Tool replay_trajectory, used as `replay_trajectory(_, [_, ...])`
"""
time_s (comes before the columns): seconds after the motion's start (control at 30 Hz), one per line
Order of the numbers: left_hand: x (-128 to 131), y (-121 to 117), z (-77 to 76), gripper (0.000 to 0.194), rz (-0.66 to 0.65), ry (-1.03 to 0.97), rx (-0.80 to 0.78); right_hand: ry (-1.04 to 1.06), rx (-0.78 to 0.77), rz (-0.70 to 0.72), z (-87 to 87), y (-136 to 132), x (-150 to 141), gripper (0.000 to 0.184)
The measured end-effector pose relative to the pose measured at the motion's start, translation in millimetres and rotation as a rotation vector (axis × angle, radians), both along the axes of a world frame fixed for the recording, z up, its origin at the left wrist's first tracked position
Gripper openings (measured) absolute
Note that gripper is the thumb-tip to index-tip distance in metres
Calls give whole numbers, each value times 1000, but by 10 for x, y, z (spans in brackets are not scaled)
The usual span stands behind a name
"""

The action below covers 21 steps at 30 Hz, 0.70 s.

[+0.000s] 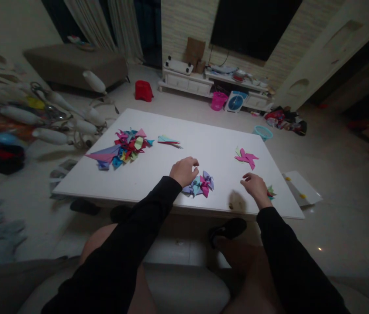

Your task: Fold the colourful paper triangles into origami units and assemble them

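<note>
My left hand (184,172) hovers over the white table with fingers curved and apart, holding nothing visible. Just below it lies a cluster of lilac, mint and magenta origami pieces (205,185), partly covered by the hand. My right hand (253,187) is above the table's right side, fingers loosely bent and empty. Beside its wrist sits a small green and red folded paper (271,192), partly hidden. Farther back are pink and light green origami pieces (247,158). A large heap of multicoloured origami (128,146) occupies the left side, with a flat bundle of folded paper (169,141) near it.
The white table (158,183) has its near edge close to my knees. Beyond it stand a red stool (143,90), a pink bucket (218,100), a box fan (236,101) and a low TV cabinet (184,83). A chandelier-like lamp (51,136) is left of the table.
</note>
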<state>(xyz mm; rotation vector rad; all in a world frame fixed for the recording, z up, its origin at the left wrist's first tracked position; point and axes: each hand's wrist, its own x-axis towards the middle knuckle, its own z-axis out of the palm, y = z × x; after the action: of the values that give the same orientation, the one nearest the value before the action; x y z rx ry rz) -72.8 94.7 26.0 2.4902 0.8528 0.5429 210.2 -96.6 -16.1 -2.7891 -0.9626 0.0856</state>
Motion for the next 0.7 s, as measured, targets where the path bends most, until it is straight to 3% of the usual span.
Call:
replay_trajectory(0.13, [-262, 335, -187, 22, 177, 47, -93, -2, 130, 229, 174, 364, -594, 20])
replay_trajectory(0.3, [-834, 892, -510, 44, 416, 182, -171, 47, 211, 443, 257, 592, -1114, 17])
replay_trajectory(0.47, [-1383, 1253, -700, 55, 614, 360, -215, 95, 226, 475, 270, 700, -1238, 13])
replay_trajectory(0.7, [-1560, 1444, -801, 64, 551, 421, -256, 116, 233, 465, 306, 725, -1211, 14])
